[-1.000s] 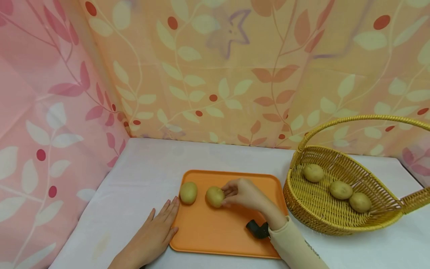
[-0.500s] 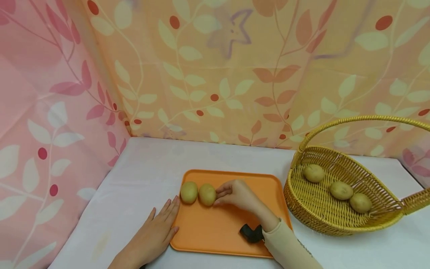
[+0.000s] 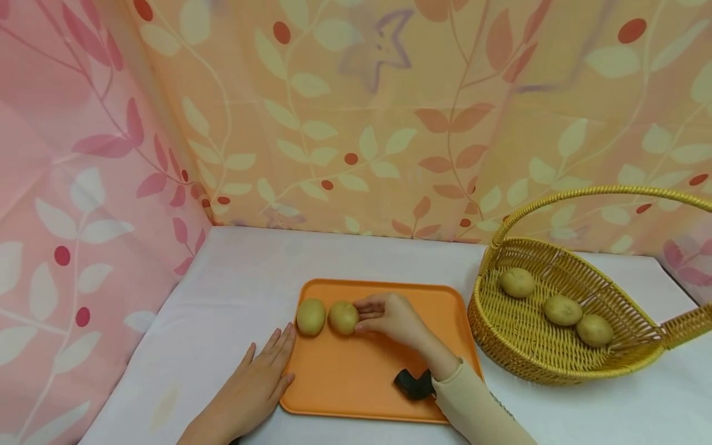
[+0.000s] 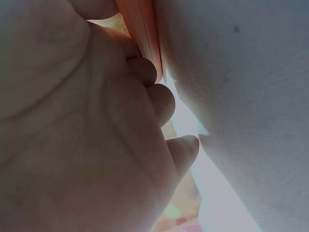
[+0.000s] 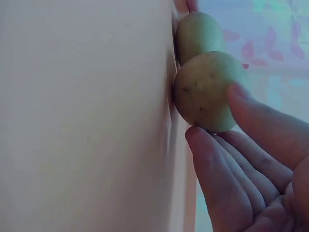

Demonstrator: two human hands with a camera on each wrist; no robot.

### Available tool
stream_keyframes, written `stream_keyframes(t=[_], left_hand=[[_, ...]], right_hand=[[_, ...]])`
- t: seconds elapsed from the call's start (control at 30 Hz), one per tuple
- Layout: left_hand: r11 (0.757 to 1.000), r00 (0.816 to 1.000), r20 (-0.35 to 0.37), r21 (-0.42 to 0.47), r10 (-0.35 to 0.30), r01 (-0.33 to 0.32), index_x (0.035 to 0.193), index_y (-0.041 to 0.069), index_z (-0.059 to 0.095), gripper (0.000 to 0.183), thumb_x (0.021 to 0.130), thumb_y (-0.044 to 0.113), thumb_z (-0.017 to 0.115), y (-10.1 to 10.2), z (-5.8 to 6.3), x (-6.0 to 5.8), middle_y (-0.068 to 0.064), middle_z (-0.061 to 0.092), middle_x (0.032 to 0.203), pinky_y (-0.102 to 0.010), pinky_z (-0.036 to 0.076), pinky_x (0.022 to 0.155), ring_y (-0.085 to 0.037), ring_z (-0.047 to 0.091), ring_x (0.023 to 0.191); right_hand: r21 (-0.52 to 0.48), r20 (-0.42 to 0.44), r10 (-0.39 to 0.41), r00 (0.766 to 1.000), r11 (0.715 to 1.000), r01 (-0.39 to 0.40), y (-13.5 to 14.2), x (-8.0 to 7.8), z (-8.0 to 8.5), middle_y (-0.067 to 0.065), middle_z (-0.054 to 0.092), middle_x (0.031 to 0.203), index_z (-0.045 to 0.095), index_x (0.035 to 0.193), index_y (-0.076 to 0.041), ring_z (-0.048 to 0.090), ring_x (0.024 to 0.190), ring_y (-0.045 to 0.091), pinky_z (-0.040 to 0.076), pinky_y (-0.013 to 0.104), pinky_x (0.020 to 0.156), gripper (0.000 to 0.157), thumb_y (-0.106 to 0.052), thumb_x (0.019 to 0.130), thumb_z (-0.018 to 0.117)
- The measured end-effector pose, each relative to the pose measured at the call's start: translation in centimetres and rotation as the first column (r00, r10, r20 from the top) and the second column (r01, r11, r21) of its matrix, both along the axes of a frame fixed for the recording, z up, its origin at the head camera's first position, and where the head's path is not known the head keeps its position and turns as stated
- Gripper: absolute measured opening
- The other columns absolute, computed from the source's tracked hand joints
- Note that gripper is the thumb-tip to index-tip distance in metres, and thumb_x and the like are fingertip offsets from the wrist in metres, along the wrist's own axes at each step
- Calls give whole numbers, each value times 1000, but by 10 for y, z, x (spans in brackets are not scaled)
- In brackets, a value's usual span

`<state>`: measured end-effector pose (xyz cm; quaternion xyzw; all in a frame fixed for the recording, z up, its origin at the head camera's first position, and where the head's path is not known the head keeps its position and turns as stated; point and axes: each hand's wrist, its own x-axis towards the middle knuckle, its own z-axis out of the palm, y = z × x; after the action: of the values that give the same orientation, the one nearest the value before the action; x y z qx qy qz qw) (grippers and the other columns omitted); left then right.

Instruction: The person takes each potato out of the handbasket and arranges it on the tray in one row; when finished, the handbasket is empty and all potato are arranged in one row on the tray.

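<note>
Two potatoes lie side by side in the upper left of an orange tray (image 3: 345,383), a narrow gap between them in the head view. My right hand (image 3: 392,318) reaches in from the right and pinches the right-hand potato (image 3: 343,318) with thumb and fingertips. The right wrist view shows that potato (image 5: 205,92) low against the tray, the thumb on one side and fingers below. Beyond it is the other potato (image 3: 310,317). My left hand (image 3: 253,383) lies with fingers extended against the tray's left edge; the left wrist view shows its palm and the tray rim (image 4: 142,34).
A yellow wicker basket (image 3: 523,364) with a tall arched handle stands right of the tray, holding 3 potatoes. A black device (image 3: 414,384) sits at my right wrist, over the tray. Patterned cloth (image 3: 334,123) walls off the back and left of the white table (image 3: 245,266).
My right hand has carried its potato left across the tray, up beside the other one; over the last half second it has barely moved. The left hand stays in place.
</note>
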<state>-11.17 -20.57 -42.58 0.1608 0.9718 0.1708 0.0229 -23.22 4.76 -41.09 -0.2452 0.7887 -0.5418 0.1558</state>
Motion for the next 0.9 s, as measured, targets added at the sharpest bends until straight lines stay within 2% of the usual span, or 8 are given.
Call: stream_keyframes(t=[0.2,0.3,0.5,0.63,0.9], left_hand=[[1000,1000,-1,-1,6,-6,147,0,27,63,97,27,53,-1,1,1,-11,24,153,-62,19,105,-29,21,140],[1000,1000,7,-2,7,-7,148,0,26,63,97,27,53,-1,1,1,-10,23,154,-62,18,106,-28,21,140],[1000,1000,1,-2,5,-5,148,1,26,63,97,28,52,0,1,0,-10,23,154,-62,18,106,-28,21,140],[1000,1000,-3,-1,-1,1,148,0,26,63,97,28,53,1,0,0,-10,24,153,-62,19,106,-28,22,140],[1000,1000,-26,-8,-5,5,147,0,26,64,97,27,53,0,-1,0,-11,24,153,-62,20,105,-29,22,140]], right_hand=[[90,-89,3,996,996,5,-9,6,0,11,72,87,72,97,3,69,83,16,53,22,70,23,-9,78,77],[104,-85,-2,996,994,11,-11,7,0,13,72,92,70,102,5,69,86,19,54,23,71,29,-9,78,77],[60,-50,-36,998,997,39,-10,8,1,21,66,110,62,116,10,66,98,26,53,26,77,48,-9,76,79],[49,-73,-42,996,998,45,-9,9,1,21,64,113,62,116,9,65,101,27,53,25,77,46,-7,76,78],[45,-46,-52,998,998,54,-10,9,-1,20,67,108,63,114,9,66,98,26,53,25,76,43,-6,76,78]])
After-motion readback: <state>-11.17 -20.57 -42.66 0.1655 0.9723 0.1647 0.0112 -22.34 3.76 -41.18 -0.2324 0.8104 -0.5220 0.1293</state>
